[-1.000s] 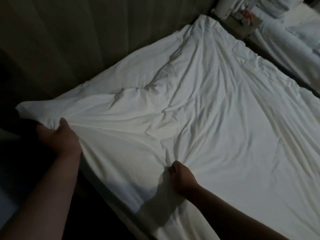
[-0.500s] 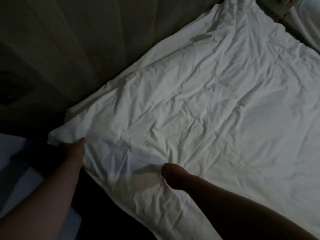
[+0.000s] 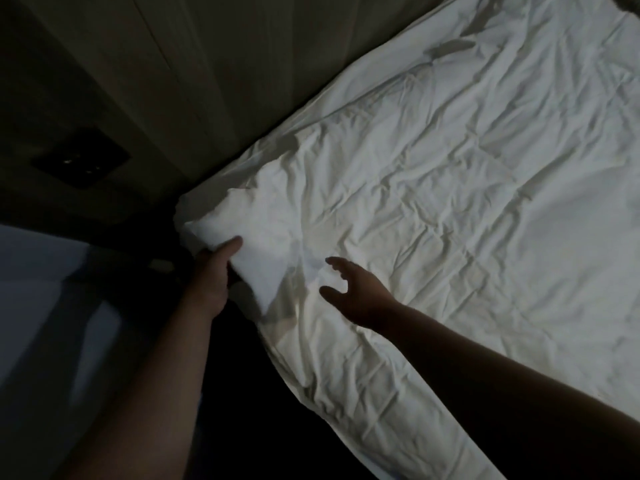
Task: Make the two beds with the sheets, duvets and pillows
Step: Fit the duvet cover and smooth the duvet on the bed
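Duvet (image 3: 433, 220): one, white, creased, spread over bed (image 3: 374, 403), far edge along wall (image 3: 207, 81). Left hand (image 3: 212, 271) grasps duvet corner at bed's near-left corner. Right hand (image 3: 360, 294) released, fingers spread, above near edge. Judged: spreading nearly done; smoothing, pillows left. One bed in view, zero pillows.

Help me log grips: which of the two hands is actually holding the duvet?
The left hand, gripping the corner of the duvet with its thumb on top. The right hand is open, fingers spread, holding nothing.
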Motion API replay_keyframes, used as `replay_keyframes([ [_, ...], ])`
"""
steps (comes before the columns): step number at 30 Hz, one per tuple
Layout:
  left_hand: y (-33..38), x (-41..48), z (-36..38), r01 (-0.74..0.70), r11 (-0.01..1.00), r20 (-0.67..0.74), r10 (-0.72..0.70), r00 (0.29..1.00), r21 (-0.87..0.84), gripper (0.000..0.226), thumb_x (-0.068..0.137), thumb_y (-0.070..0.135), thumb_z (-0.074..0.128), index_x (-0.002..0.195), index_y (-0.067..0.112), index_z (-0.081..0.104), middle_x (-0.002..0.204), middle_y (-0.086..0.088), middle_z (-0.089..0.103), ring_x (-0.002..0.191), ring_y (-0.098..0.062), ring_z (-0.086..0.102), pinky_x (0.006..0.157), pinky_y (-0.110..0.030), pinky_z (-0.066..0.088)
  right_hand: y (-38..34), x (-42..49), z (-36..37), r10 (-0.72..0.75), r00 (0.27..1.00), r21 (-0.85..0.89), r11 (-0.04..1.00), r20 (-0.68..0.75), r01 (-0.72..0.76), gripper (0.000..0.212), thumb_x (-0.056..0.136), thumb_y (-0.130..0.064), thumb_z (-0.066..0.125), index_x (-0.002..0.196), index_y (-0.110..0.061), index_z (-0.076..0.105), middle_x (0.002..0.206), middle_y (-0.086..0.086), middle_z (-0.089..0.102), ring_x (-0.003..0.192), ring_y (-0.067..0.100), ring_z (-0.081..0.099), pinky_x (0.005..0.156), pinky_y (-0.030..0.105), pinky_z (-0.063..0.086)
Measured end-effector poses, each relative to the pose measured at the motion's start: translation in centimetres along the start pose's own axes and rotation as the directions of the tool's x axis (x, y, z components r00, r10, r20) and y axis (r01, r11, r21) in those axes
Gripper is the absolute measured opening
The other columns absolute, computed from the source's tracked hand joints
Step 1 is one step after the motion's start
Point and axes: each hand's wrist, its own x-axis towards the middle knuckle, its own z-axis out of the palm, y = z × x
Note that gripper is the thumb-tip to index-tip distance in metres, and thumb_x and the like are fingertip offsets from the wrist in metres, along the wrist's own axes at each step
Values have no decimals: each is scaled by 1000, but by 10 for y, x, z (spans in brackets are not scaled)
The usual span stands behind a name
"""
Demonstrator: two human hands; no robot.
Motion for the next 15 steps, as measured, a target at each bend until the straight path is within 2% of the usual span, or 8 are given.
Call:
replay_keyframes([
  [3,25,-29,25,-63,998,-9,63,998,-29,40,73,28,76,112,24,66,117,0,71,106,-21,67,83,-37,54,-5,-27,9,-12,998,-54,998,66,16,78,85,-61,63,148,-21,42,148,2,47,136,17,43,111,25,31],
  [5,38,-47,46,-97,992,-21,96,995,-78,20,84,21,71,103,26,69,116,1,71,108,-22,66,87,-38,54,-2,-52,19,8,991,-65,998,131,1,108,62,-89,44,146,-21,43,149,3,47,137,17,41,111,23,28],
  [6,43,-57,58,-130,986,-17,129,991,-99,17,86,15,70,98,26,71,113,2,72,109,-22,66,89,-40,54,1,-64,26,25,989,-45,999,146,-19,120,51,-93,33,146,-21,44,148,3,47,137,18,42,111,23,28],
  [8,48,-76,84,-187,976,-7,187,982,-112,23,82,7,72,93,27,73,108,4,74,106,-21,68,89,-42,55,9,-84,40,80,986,10,997,145,-83,129,43,-93,26,148,-18,41,150,2,45,139,18,40,110,18,25],
  [10,50,-90,111,-199,975,-29,197,980,-95,27,81,4,71,96,27,70,106,3,73,100,-21,69,84,-41,57,22,-97,53,132,985,63,988,115,-140,120,55,-93,32,147,-17,42,146,1,50,136,17,43,103,11,24],
  [11,52,-95,124,-183,977,-52,178,983,-112,28,82,3,69,98,26,69,105,1,72,96,-21,69,78,-39,58,31,-102,59,172,979,71,981,108,-180,105,69,-87,41,145,-16,44,140,1,55,132,18,48,99,10,25],
  [13,55,-100,151,-136,972,-94,120,988,-191,30,87,4,63,113,20,65,107,-3,68,92,-22,67,67,-33,57,54,-114,65,245,965,69,965,90,-252,68,91,-63,54,142,-19,47,133,1,57,127,21,51,99,17,32],
  [15,58,-102,179,-115,965,-96,95,991,-237,37,89,5,59,125,14,60,111,-7,65,93,-23,65,66,-31,57,79,-128,63,320,945,82,942,62,-324,44,96,-52,53,131,-26,55,129,0,59,124,20,54,99,25,37],
])
